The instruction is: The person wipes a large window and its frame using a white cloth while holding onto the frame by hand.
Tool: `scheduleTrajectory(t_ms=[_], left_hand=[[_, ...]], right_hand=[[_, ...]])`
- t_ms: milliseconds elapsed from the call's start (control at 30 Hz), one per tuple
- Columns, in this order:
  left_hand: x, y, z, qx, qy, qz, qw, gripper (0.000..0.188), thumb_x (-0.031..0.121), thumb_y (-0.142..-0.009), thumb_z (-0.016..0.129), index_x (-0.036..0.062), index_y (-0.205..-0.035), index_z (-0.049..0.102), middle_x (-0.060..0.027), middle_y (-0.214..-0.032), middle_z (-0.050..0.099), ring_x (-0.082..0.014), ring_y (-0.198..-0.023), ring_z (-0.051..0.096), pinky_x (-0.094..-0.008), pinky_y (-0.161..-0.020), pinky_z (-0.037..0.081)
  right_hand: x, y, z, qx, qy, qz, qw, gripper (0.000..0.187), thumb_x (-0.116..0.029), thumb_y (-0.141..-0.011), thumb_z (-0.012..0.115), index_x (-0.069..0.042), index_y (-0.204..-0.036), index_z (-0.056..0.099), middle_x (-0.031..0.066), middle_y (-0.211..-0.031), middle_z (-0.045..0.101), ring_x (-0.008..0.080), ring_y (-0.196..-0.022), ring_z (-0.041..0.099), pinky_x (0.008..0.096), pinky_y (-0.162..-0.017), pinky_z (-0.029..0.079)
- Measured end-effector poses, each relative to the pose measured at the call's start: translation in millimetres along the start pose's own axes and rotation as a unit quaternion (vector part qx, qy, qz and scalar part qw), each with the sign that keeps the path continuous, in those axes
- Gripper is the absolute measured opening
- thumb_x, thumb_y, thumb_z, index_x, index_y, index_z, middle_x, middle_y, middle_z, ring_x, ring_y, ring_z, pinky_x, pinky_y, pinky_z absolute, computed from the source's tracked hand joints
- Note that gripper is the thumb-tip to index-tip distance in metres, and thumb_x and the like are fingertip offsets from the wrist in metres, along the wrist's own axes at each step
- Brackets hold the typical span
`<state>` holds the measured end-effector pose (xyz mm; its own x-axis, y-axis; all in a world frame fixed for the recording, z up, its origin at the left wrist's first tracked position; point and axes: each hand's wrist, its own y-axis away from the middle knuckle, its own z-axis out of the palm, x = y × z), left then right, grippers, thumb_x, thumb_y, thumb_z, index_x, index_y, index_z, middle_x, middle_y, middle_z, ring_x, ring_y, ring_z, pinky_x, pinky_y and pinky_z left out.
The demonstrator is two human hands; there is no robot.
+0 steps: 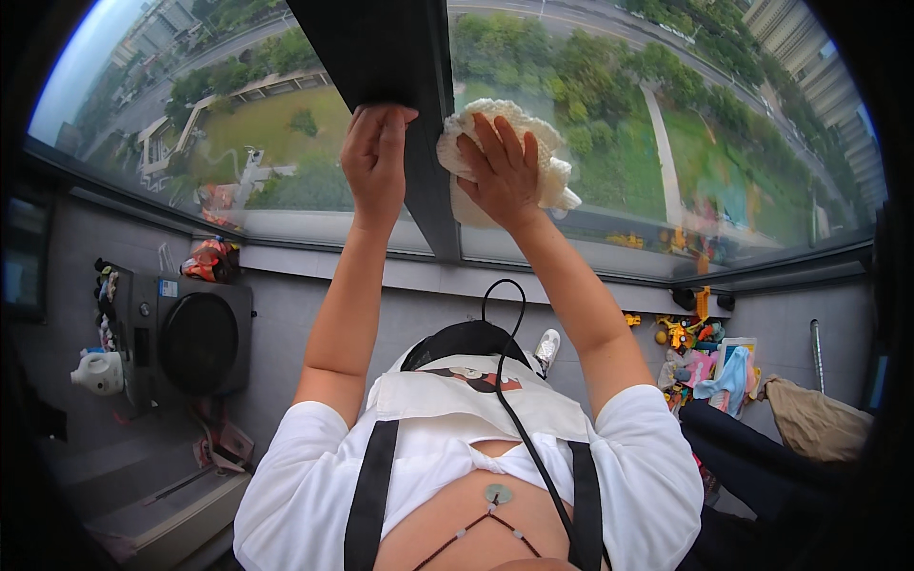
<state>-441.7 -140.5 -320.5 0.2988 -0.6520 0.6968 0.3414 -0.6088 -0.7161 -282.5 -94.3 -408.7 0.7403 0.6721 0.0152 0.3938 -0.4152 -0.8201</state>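
A crumpled white cloth (552, 171) lies against the right window pane (609, 124), close beside the dark frame post. My right hand (502, 176) presses it flat to the glass, fingers spread over its left part. To the left, my left hand (377, 157) is at the dark window post (381, 48), its fingers curled and closed near the post's edge. Whatever those fingers grip is partly hidden; the post's edge or a handle on it cannot be told apart.
A grey front-loading washing machine (200, 328) stands at left, with a white detergent jug (99, 373) beside it. Yellow toy vehicles (678, 333) and other toys pile up at right near a tan cloth (814, 419). A low ledge (419, 278) runs under the windows.
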Motion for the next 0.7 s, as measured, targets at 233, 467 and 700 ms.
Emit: scheduleTrajectory(t_ms=[233, 467, 700], left_hand=[[-8.5, -1.5, -0.7, -0.005, -0.014, 0.023, 1.000, 0.014, 0.005, -0.093, 0.053, -0.0001, -0.084, 0.063, -0.0007, -0.080, 0.054, -0.0042, -0.057, 0.037, -0.0205, -0.050, 0.028], [-9.2, -0.2, -0.3, 0.007, -0.046, 0.031, 0.998, 0.014, 0.007, -0.093, 0.054, 0.0008, -0.085, 0.063, -0.0008, -0.077, 0.052, -0.0056, -0.058, 0.036, -0.0223, -0.050, 0.027], [-12.2, 1.6, 3.4, 0.014, -0.081, 0.045, 0.996, 0.015, 0.006, -0.092, 0.053, 0.0013, -0.083, 0.064, -0.0026, -0.077, 0.050, -0.0106, -0.064, 0.039, -0.0256, -0.056, 0.030]], right_hand=[[29.3, 43.6, -12.6, -0.359, -0.338, 0.257, 0.831, 0.049, -0.051, -0.081, 0.063, -0.016, -0.115, 0.063, 0.0047, -0.113, 0.064, 0.0251, -0.101, 0.060, 0.0353, -0.088, 0.046], [117.9, 129.3, -45.7, -0.112, 0.161, 0.015, 0.981, 0.043, -0.023, -0.074, 0.061, -0.046, -0.111, 0.060, -0.0129, -0.136, 0.039, 0.0100, -0.117, 0.048, 0.0487, -0.088, 0.040], [183.7, 119.0, -103.9, 0.170, 0.133, 0.268, 0.939, 0.053, -0.019, -0.091, 0.056, -0.022, -0.140, 0.038, 0.0225, -0.148, 0.025, 0.0418, -0.135, 0.026, 0.0477, -0.109, 0.023]])
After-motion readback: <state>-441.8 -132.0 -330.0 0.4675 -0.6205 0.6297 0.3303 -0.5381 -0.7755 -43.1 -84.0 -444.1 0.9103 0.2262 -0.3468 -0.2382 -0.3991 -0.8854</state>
